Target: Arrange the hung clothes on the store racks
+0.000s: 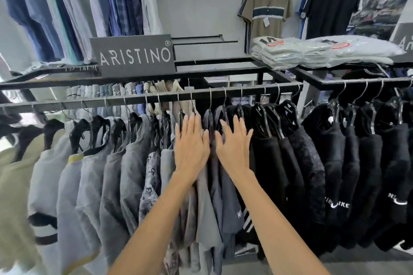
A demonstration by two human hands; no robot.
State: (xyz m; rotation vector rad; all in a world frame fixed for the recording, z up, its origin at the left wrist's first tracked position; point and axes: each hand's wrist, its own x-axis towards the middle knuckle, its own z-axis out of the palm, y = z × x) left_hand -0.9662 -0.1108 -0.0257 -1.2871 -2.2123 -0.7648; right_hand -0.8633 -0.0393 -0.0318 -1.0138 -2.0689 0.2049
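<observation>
Both hands lie flat with fingers straight and spread against the hung clothes on the black rail point(156, 96): the left hand point(191, 147) presses on the grey shirts point(125, 174) side, the right hand point(233, 147) just beside it on the dark shirts point(223, 196), neither curled round anything. Black tops point(312, 163) hang to the right on the same rail and the next one. Above the rail stand a dark brand sign point(134, 56) and a pile of bagged white shirts point(312, 51) on the rack's top frame.
</observation>
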